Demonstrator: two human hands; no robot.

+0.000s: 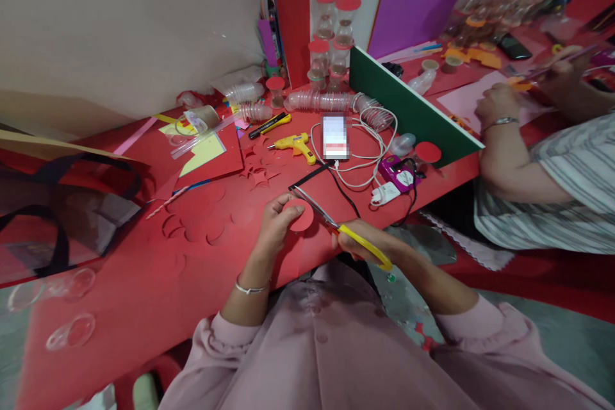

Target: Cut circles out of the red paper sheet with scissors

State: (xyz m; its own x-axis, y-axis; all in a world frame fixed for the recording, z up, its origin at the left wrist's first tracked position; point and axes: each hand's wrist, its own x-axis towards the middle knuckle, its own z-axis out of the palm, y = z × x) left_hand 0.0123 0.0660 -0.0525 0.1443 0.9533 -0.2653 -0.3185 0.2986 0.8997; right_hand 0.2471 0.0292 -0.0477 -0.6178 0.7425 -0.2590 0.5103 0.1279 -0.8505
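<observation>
A round red paper disc (pixel 301 220) is pinched between the thumb and fingers of my left hand (pixel 277 221), just above the table near its front edge. My right hand (pixel 365 240) grips a pair of scissors (pixel 366 245) with yellow handles. Their metal blades point up and left, passing along the disc's upper right edge. I cannot tell whether the blades touch the paper. Thin curved red paper offcuts (pixel 214 237) lie on the red table (pixel 144 307) left of my left hand. Star-shaped red scraps (pixel 259 176) sit farther back.
Beyond my hands lie a yellow glue gun (pixel 295 145), a black-and-yellow cutter knife (pixel 270 126), a phone (pixel 335 136) with coiled white cable and a purple power adapter (pixel 398 173). A green divider (pixel 408 106) stands at right; past it, a co-worker's hands (pixel 500 106) are busy. Plastic cups (pixel 319 101) lie stacked behind.
</observation>
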